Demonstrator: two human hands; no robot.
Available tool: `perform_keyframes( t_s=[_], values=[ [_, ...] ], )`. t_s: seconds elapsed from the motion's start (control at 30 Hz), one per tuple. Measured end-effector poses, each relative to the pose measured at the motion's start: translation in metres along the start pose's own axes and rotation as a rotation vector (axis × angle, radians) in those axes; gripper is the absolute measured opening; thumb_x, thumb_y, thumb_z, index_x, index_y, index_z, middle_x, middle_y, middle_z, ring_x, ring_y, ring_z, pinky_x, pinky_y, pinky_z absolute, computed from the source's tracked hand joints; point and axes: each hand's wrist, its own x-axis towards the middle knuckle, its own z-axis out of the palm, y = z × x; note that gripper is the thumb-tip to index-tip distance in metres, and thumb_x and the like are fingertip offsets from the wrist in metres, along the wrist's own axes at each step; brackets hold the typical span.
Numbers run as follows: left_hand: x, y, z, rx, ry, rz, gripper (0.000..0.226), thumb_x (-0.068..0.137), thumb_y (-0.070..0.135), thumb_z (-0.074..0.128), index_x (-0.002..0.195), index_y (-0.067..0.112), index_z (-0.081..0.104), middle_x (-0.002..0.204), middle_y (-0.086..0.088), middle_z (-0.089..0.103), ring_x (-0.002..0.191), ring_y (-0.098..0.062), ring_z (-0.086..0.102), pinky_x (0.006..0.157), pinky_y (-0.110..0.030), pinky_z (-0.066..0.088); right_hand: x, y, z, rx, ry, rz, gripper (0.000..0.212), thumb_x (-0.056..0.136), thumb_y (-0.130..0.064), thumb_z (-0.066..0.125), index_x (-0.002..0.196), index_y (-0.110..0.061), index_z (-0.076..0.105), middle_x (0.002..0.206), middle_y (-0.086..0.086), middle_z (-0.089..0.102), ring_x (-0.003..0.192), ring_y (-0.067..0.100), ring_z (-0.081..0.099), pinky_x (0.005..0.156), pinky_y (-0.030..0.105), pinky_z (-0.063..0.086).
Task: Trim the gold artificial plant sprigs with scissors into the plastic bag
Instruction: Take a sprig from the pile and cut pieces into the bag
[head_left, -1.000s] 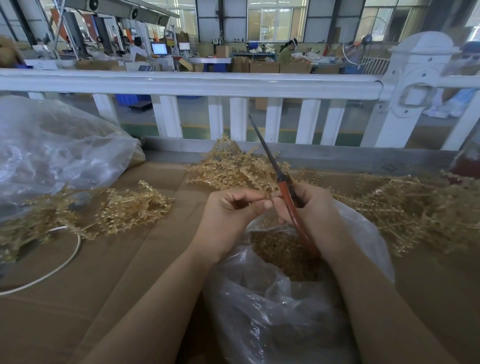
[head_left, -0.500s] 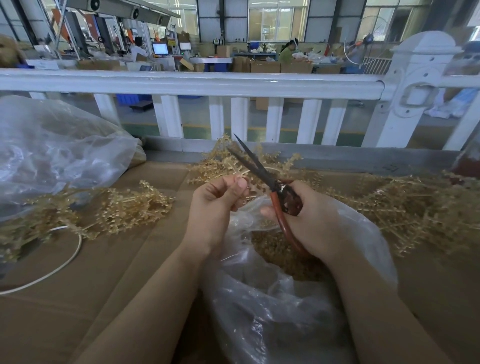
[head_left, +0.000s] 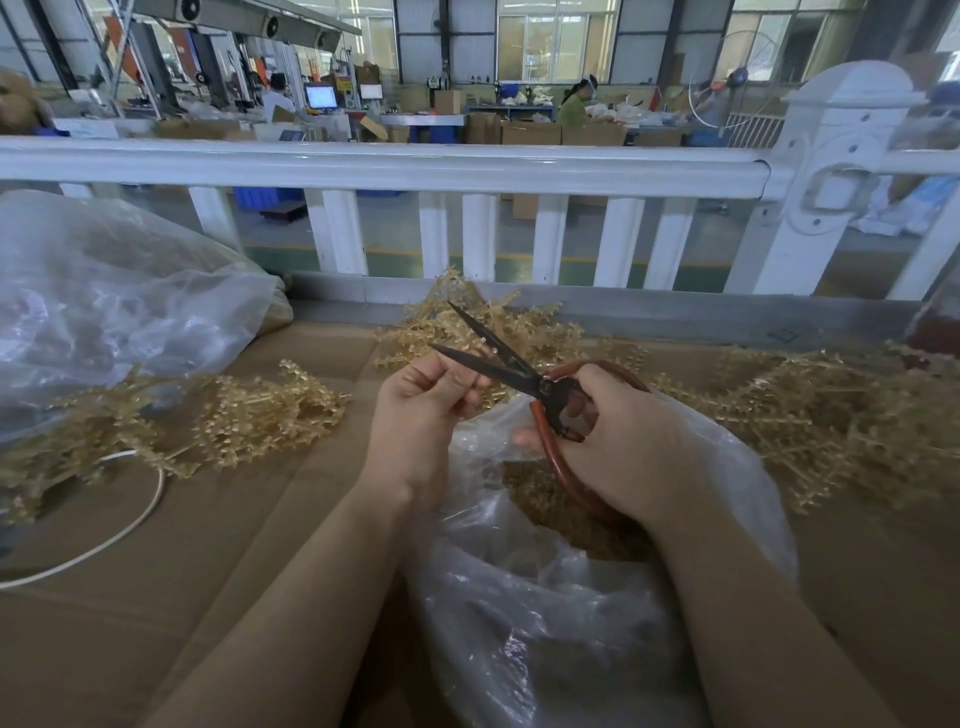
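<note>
My right hand (head_left: 618, 436) grips the red loops of the scissors (head_left: 524, 379), blades spread wide; my left hand (head_left: 423, 410) pinches a gold sprig (head_left: 480, 397) in the gape, over the plastic bag (head_left: 545, 623) at the bench's (head_left: 208, 571) near edge. My fingertips (head_left: 470, 376) sit close to the lower blade, so a hasty snip could nick them, or trimmings could miss the bag. Cardboard bench, a white railing (head_left: 384, 161) at its far edge, workshop beyond
</note>
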Motion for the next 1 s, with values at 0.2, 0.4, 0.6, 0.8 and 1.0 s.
perform_keyframes(
  t_s=[0.2, 0.4, 0.6, 0.8, 1.0],
  values=[
    [-0.0003, 0.0, -0.0006, 0.031, -0.027, 0.019, 0.023, 0.097, 0.0, 0.051, 0.079, 0.005, 0.063, 0.07, -0.001, 0.059, 0.063, -0.006, 0.048, 0.063, -0.015, 0.043, 0.0004, 0.0012, 0.001, -0.015, 0.038, -0.004, 0.058, 0.063, -0.093, 0.049, 0.087, -0.04, 0.053, 0.071, -0.022, 0.057, 0.067, -0.005, 0.05, 0.056, 0.015, 0.036],
    [0.0001, -0.0001, -0.0014, 0.02, -0.035, 0.031, 0.02, 0.096, 0.002, 0.053, 0.079, 0.005, 0.062, 0.072, -0.003, 0.058, 0.063, -0.005, 0.05, 0.064, -0.014, 0.044, 0.0021, 0.0044, 0.0044, -0.003, 0.058, -0.014, 0.062, 0.063, -0.095, 0.047, 0.086, -0.038, 0.056, 0.07, -0.021, 0.058, 0.065, -0.005, 0.052, 0.056, 0.014, 0.038],
    [0.0003, -0.0006, -0.0036, 0.063, -0.017, 0.062, 0.023, 0.09, 0.008, 0.061, 0.071, 0.017, 0.072, 0.07, -0.001, 0.062, 0.064, -0.008, 0.05, 0.068, -0.018, 0.046, 0.0021, 0.0052, 0.0036, 0.007, 0.079, -0.028, 0.07, 0.06, -0.098, 0.038, 0.091, -0.039, 0.059, 0.07, -0.026, 0.055, 0.064, -0.006, 0.051, 0.055, 0.012, 0.034],
    [0.0004, -0.0003, -0.0064, 0.127, -0.033, 0.114, 0.011, 0.082, 0.017, 0.069, 0.08, 0.02, 0.079, 0.073, -0.004, 0.063, 0.068, -0.013, 0.05, 0.069, -0.022, 0.047, 0.0005, 0.0043, 0.0027, -0.029, 0.118, -0.043, 0.069, 0.061, -0.097, 0.035, 0.091, -0.038, 0.055, 0.07, -0.023, 0.056, 0.065, -0.007, 0.049, 0.054, 0.011, 0.033],
    [0.0021, -0.0023, -0.0087, 0.136, -0.025, 0.125, 0.011, 0.081, 0.018, 0.071, 0.089, 0.014, 0.078, 0.075, -0.006, 0.064, 0.067, -0.012, 0.051, 0.067, -0.022, 0.048, 0.0008, 0.0061, 0.0043, -0.026, 0.133, -0.051, 0.071, 0.063, -0.096, 0.035, 0.087, -0.034, 0.059, 0.066, -0.02, 0.058, 0.061, -0.004, 0.052, 0.055, 0.011, 0.038]
  ],
)
